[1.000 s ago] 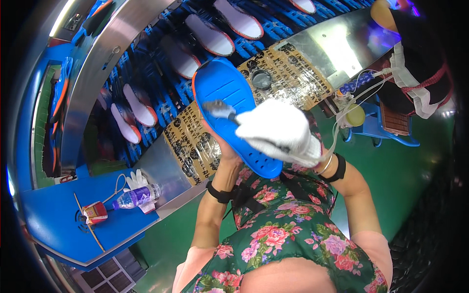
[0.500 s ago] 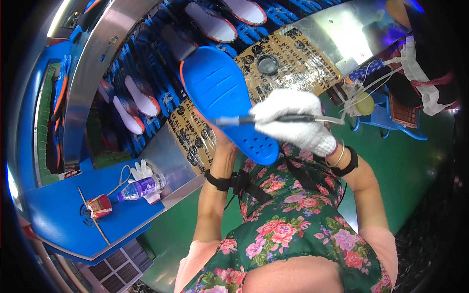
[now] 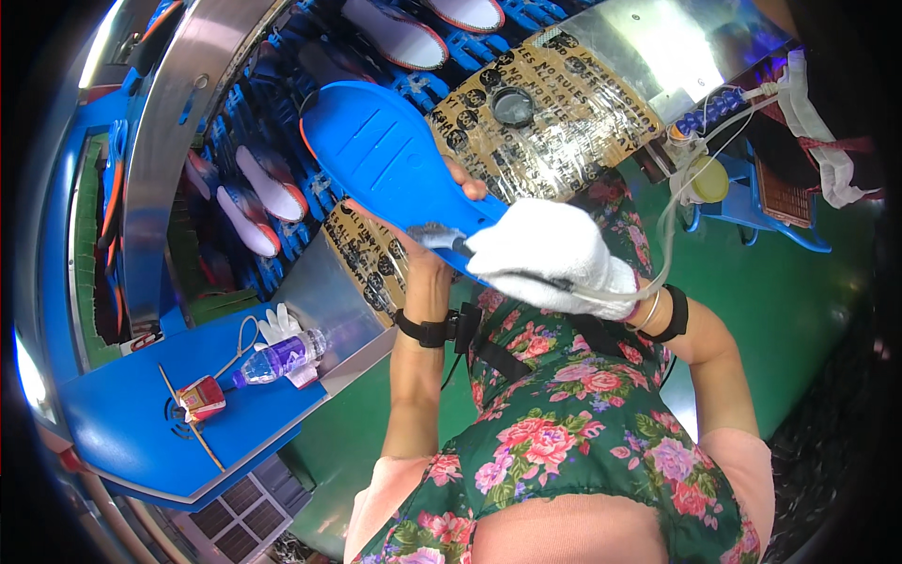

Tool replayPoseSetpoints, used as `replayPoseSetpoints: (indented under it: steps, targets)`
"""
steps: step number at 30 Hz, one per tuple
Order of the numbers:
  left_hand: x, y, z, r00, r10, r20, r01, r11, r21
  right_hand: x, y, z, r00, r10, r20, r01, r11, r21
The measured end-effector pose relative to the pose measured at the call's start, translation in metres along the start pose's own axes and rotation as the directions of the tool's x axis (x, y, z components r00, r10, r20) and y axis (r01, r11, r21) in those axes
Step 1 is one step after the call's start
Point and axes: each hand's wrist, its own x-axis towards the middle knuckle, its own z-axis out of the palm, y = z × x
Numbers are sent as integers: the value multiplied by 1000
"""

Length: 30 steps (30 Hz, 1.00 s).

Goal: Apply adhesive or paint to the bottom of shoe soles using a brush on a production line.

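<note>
My bare left hand [image 3: 419, 256] holds a blue shoe sole [image 3: 381, 141] from beneath, its fingers showing at both edges. The sole's wide end points to the upper left, with ridged lines across it and an orange strip along its left edge. In my right hand [image 3: 545, 254], which wears a white knitted glove, is a brush [image 3: 437, 235] with a clear tube running from its rear end. The bristles lie at the sole's near edge, around its narrow middle. My glove hides most of the heel end.
Several pale-soled shoes [image 3: 272, 183] sit on a blue rack beyond. Taped cardboard [image 3: 545, 103] with a round dark dish [image 3: 513, 106] covers part of the metal ledge. At left, a blue shelf [image 3: 122, 414] bears a bottle [image 3: 282, 357], a white glove [image 3: 278, 324] and a red box [image 3: 202, 399].
The sole has shifted left and turned slightly. My right hand has moved down and now covers the heel end; the brush has tilted and its bristles have reached the sole's near edge.
</note>
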Motion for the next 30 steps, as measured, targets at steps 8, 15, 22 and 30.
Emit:
replayPoseSetpoints:
  steps: [8, 15, 22, 30]
  targets:
    - [2, 13, -35, 981, -39, 189, 47, 998, -38, -1, 3, -4, 999, 46, 5, -46, 998, 52]
    - [-3, 25, -28, 998, -42, -43, 34, 983, -178, -9, 6, -3, 966, 256, 21, -253, 931, 265]
    - [5, 31, -24, 993, -108, -53, 105, 993, -56, -22, -1, 4, 984, 125, 127, -166, 905, 392]
    - [19, 43, -2, 892, -441, -97, 449, 889, 93, -36, 6, 9, 978, -89, 188, 87, 996, 23]
